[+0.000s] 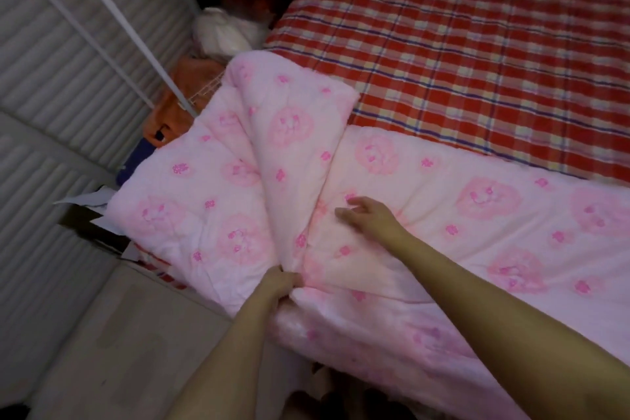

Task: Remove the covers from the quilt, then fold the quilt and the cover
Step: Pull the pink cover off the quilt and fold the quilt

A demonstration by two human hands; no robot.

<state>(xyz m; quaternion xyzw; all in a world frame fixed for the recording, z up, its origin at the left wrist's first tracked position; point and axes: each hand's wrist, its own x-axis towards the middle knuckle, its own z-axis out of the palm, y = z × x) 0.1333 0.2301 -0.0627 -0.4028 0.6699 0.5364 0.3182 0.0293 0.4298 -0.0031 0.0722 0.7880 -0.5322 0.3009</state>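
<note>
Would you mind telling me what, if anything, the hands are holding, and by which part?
The left hand grips the quilt by a bunched fold at its near edge; the right hand holds nothing.

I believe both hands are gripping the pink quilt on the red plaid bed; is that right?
Not quite: the head view shows only the left hand gripping the pink quilt; the right hand is open, fingers spread over it. The red plaid bed is correct.
</note>
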